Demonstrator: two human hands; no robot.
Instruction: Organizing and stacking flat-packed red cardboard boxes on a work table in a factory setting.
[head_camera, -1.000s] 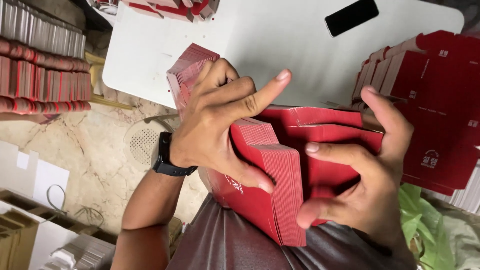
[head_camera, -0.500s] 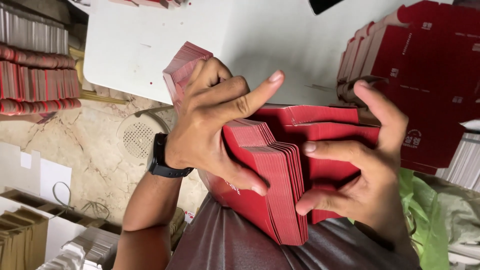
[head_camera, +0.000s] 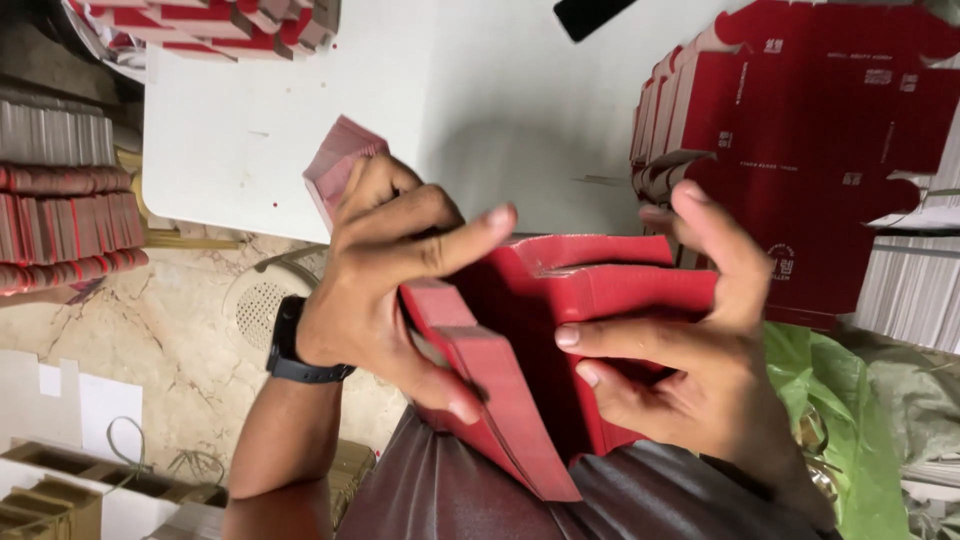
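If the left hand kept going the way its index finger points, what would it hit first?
The left hand points its index finger rightward over the bundle of red flat cartons. Going straight on, it would probably meet the right hand, its raised fingers first, though depth between them is hard to judge.

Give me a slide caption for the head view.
Both hands, left hand and right hand, grip a stack of flat red cartons.

Left grip (head_camera: 385, 275) — right grip (head_camera: 690, 350) — both clasped.
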